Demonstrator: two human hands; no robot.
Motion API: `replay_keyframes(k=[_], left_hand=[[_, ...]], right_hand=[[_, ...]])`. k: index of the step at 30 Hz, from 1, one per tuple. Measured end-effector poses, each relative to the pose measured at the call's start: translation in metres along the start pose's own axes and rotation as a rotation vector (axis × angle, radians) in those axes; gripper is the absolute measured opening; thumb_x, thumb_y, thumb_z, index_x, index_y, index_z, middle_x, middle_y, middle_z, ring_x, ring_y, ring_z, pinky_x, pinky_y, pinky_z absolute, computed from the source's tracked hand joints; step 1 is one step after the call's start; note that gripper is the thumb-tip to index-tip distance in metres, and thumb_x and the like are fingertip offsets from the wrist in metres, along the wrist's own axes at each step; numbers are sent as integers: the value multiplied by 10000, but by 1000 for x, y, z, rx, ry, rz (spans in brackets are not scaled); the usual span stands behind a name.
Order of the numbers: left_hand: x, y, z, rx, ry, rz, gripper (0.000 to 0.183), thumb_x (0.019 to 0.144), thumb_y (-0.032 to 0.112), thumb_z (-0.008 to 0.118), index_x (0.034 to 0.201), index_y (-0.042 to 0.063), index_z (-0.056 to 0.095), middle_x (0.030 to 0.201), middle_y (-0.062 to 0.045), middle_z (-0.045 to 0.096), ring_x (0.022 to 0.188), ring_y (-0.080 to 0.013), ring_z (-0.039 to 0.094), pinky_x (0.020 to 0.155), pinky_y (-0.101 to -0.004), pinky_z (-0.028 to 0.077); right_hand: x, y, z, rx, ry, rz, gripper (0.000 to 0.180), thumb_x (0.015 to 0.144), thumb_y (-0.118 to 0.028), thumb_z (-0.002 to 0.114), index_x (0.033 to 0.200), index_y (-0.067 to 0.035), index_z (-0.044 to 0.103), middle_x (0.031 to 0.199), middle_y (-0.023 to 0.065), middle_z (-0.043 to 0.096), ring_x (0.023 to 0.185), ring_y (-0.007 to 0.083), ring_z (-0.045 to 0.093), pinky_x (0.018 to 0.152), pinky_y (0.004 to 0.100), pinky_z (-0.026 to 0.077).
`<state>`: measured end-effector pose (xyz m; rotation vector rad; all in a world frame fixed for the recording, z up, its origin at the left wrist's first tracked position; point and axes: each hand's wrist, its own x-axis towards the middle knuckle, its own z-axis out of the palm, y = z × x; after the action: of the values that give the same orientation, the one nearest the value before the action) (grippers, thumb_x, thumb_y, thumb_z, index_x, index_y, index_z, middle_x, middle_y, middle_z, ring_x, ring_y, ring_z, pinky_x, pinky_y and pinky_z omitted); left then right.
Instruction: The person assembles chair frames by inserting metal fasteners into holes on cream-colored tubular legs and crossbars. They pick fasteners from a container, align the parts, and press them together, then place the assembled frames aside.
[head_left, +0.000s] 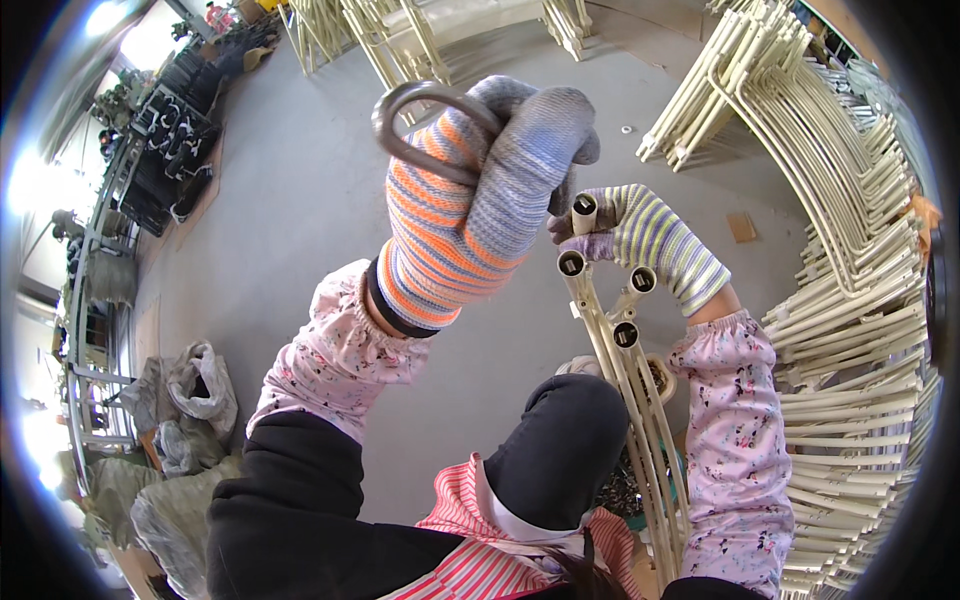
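My left hand (487, 195), in an orange and blue striped knit glove, is closed around a tool with a thick metal loop handle (390, 124); its working end is hidden behind the fingers. To its lower right, my right hand (637, 232), in a yellow-green and purple striped glove, grips a cream tube end (584, 217). Several cream metal tubes of a frame (630, 397) run down past my right knee, their open ends facing up with dark pieces inside. The tool hand is raised close to the gripped tube end; whether they touch cannot be seen.
Stacked cream tubular frames (832, 375) line the right side, and more frames (390, 37) stand ahead. Containers of small parts (622, 487) sit below the tubes. Plastic sacks (199, 390), a metal rack (79, 360) and black parts (169, 165) are at left. Cardboard (741, 227) lies on the floor.
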<state>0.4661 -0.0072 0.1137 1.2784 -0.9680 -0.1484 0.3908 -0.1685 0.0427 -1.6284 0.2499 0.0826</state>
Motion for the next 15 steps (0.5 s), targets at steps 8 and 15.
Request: replay_keyframes(k=[8, 15], left_hand=[[30, -18, 5, 222, -418, -46, 281, 902, 286, 577, 795, 31, 620, 579, -26, 560, 458, -63, 506, 405, -193, 373], [34, -17, 8, 21, -249, -286, 378, 908, 347, 550, 738, 18, 628, 505, -29, 511, 345, -91, 428, 326, -216, 317]], right_hand=[[1, 2, -1, -167, 41, -23, 267, 724, -58, 763, 971, -15, 671, 852, 18, 692, 772, 74, 601, 736, 263, 497], [9, 19, -4, -92, 33, -105, 253, 723, -51, 757, 961, -10, 678, 837, 17, 689, 757, 79, 605, 729, 254, 498]])
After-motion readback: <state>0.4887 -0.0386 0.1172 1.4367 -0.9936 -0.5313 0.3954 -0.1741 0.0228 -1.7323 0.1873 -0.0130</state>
